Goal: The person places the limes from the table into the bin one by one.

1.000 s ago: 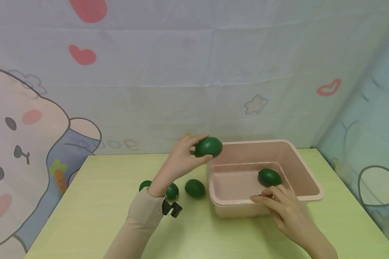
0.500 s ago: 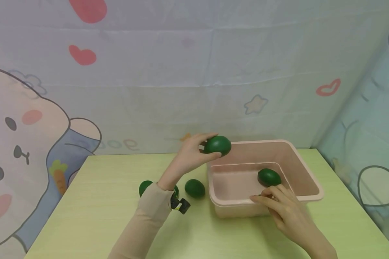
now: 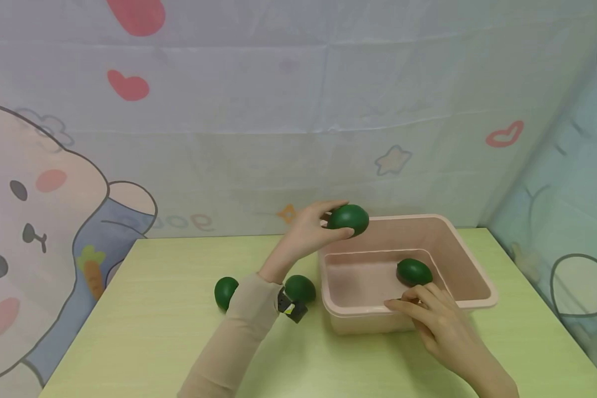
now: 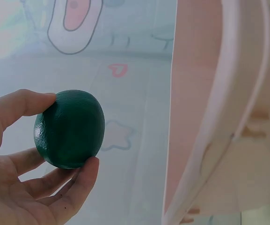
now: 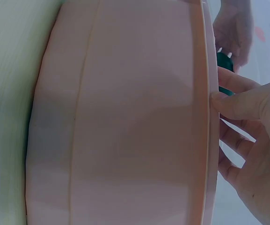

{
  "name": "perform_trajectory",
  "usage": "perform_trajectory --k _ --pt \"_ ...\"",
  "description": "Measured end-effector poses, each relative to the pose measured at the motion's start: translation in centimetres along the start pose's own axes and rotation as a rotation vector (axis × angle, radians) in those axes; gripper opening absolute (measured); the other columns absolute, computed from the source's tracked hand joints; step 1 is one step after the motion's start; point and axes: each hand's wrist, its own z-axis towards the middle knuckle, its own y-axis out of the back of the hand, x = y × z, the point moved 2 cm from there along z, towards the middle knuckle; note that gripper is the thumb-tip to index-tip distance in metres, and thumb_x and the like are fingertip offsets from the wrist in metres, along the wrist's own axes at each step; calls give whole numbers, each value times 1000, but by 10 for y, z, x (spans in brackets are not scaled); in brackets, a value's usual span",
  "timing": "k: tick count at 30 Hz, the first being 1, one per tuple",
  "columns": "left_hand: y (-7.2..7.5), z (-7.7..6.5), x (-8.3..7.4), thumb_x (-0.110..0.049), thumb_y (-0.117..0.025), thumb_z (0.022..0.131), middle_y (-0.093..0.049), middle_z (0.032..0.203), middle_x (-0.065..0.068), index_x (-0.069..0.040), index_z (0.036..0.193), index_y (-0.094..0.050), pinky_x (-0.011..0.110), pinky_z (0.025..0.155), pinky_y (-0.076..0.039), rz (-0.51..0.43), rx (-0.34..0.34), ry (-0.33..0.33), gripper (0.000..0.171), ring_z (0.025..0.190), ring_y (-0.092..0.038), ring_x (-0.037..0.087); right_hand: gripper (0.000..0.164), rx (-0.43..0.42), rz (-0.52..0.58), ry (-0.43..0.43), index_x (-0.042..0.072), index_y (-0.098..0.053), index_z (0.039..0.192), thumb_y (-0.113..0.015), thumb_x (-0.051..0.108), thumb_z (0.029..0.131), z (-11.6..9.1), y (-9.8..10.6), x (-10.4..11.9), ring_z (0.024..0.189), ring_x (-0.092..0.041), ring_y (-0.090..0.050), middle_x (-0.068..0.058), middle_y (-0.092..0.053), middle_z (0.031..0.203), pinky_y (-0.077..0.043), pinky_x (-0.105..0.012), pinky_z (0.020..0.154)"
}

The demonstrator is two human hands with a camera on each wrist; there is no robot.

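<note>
My left hand (image 3: 312,231) holds a dark green, egg-shaped fruit (image 3: 349,220), lime-like with glossy skin, above the back left rim of a pink plastic basin (image 3: 483,290). In the left wrist view the thumb and fingertips span the fruit (image 4: 71,129) from opposite sides. My right hand (image 3: 440,323) grips the basin's front rim. Its thumb presses the rim (image 5: 213,154) from outside in the right wrist view, with the fingers curled over to the inside. A similar green fruit (image 3: 414,272) lies in the basin, just beyond the right fingers.
On the pale yellow-green table (image 3: 144,331), one green fruit (image 3: 299,289) sits left of the basin and another green fruit (image 3: 226,293) lies farther left, partly behind the left sleeve (image 3: 251,309). A printed cloth backdrop (image 3: 258,110) rises behind the table.
My left hand has moved right and slightly up with the green fruit, from left of the basin to over its back left rim. The right hand has stayed on the front rim.
</note>
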Motion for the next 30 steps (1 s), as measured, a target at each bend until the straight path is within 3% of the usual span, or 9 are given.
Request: perform_trajectory --k 11,22,30 --pt "-16 16 -4 -29 -73 83 -55 136 6 -20 140 -51 34 85 -53 -29 61 20 61 114 -58 26 50 33 -7 -30 20 -72 108 -23 28 105 -1 0 -1 90 -10 -47 6 -58 94 -33 -22 83" --pt "-33 29 0 -28 -74 83 -62 128 8 -17 138 -53 27 77 -53 -31 86 36 60 108 -62 25 49 17 -5 -17 20 -72 107 -24 27 105 0 1 0 89 -10 -47 7 -57 92 -33 -23 82" --pt "-42 31 3 -27 -75 82 -62 127 6 -18 137 -55 26 77 -52 -58 81 88 59 111 -61 23 49 10 -1 -13 20 -73 106 -25 27 105 1 1 1 87 -10 -46 7 -57 91 -32 -23 81"
